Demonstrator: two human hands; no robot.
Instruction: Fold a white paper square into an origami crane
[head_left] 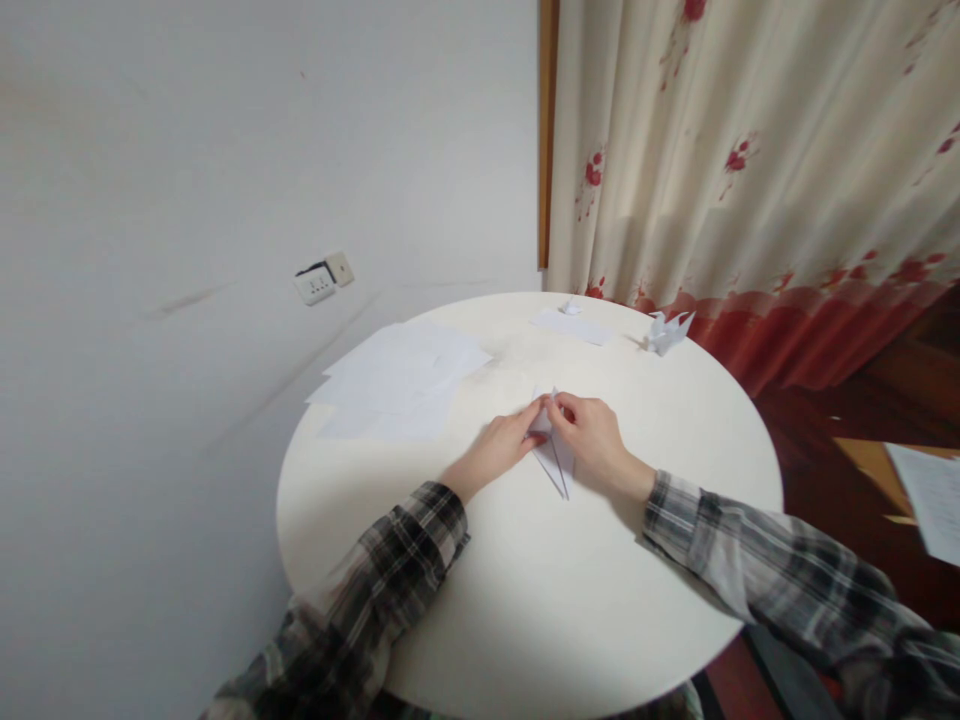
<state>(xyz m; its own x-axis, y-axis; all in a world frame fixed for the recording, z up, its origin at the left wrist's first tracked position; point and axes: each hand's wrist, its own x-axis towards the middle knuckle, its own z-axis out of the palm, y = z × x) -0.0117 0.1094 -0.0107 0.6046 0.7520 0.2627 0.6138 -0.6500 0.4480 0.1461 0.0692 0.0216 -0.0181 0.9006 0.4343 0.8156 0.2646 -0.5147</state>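
white folded paper [559, 468], top hidden, pinched by left hand [499, 447] and right hand [598, 441].

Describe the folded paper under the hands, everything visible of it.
The folded paper is white, thin and creased into a long narrow shape that tapers to a point toward the person, with a dark slit down its middle. It lies flat on the round white table. The left hand and right hand cover its far end, fingers pinching a small raised tip there.

White folded paper [556, 462], cream round table [540, 600], grey-black plaid sleeves [405, 560], red-flowered cream curtain [750, 150].
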